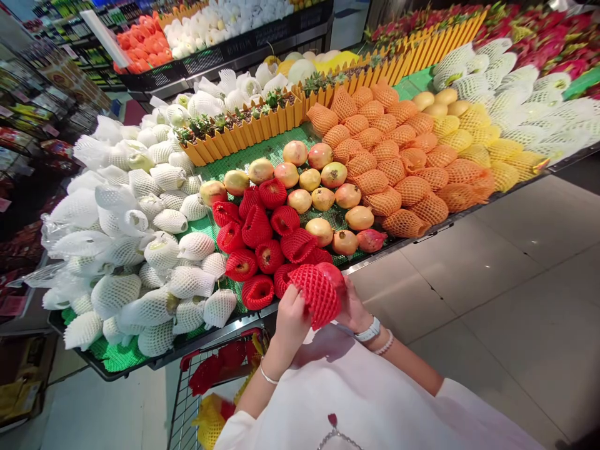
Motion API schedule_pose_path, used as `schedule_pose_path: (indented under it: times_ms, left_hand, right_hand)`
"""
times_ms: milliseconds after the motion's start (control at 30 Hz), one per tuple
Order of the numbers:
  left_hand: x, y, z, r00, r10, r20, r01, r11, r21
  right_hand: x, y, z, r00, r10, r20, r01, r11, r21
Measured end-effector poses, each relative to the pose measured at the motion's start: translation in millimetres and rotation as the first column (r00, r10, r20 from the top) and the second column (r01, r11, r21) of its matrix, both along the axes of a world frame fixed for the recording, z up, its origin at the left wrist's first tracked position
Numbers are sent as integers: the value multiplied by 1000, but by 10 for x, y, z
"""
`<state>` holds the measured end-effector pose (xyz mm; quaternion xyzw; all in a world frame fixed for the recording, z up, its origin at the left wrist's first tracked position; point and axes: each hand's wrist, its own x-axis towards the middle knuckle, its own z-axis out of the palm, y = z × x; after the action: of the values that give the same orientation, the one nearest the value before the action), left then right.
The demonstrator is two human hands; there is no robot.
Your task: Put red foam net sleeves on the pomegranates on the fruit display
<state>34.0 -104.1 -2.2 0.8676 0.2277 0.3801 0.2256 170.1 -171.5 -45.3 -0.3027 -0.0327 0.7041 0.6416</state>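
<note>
While pinching a red foam net in the left grip, holding a round red fruit by its right side in the right grip, partly sheathed, in front of the green-matted table; showing raised diamond mesh against smoother skin, near cupped red nets and bare, blushed yellow pomegranates

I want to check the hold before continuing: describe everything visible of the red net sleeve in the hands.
The red net sleeve looks like soft foam mesh with a diamond pattern. It bulges around a red fruit, whose bare skin shows at the upper right. It is tilted, near the display's front edge. The left hand grips its left side; the right hand is on the other side, its fingers mostly hidden.
</note>
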Motion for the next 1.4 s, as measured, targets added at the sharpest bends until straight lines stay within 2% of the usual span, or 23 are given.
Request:
schedule_pose_path:
  times_ms: [67, 100, 167, 233, 400, 533, 700, 867, 1000, 1067, 1200, 1300, 1400]
  left_hand:
    - [-52, -21, 14, 996, 32, 79, -35, 998, 48]
    - [-79, -32, 13, 989, 59, 136, -64, 998, 30]
    - [-124, -40, -7, 966, 105, 236, -91, 993, -71]
    - [-153, -23, -33, 957, 77, 279, -38, 989, -142]
    - [-193, 100, 10, 983, -174, 64, 180, 980, -83]
    - [-215, 158, 97, 966, -242, -93, 233, 968, -98]
    - [-204, 199, 139, 889, -305, -343, 275, 952, -134]
    - [-211, 240, 169, 881, -310, -358, 248, 946, -210]
    - [-202, 212, 181, 861, -370, -349, 260, 910, -322]
    - [-190, 186, 175, 870, -359, -339, 250, 912, -326]
    - [-153, 134, 157, 917, -262, -301, 163, 934, -318]
    - [-131, 109, 126, 949, -153, -275, 92, 971, -221]
    - [-129, 103, 83, 953, -132, -274, 104, 988, -115]
  right_hand:
    - [0, 0, 19, 999, -9, -41, 10, 1000, 3]
    - [1, -2, 32, 998, -22, -55, 22, 1000, 4]
    - [2, -11, 61, 997, -46, -66, 46, 999, 2]
    - [-1, -26, 86, 997, -55, -54, 55, 998, -1]
    - [-21, -62, 103, 999, -27, -38, 28, 999, 17]
    - [-38, -76, 49, 1000, -12, 25, 11, 1000, 29]
    - [-42, -87, -8, 997, -20, 71, 16, 999, 46]
    - [-39, -97, 19, 998, -60, 30, 59, 998, 24]
    - [-46, -103, 43, 997, -71, 15, 71, 997, -3]
    - [-60, -105, 45, 996, -89, 12, 89, 996, -19]
    - [-100, -102, 52, 984, -169, 59, 171, 985, -26]
    - [-114, -99, 82, 967, -201, 159, 200, 980, 22]
    - [-106, -97, 109, 926, -168, 339, 135, 984, 119]
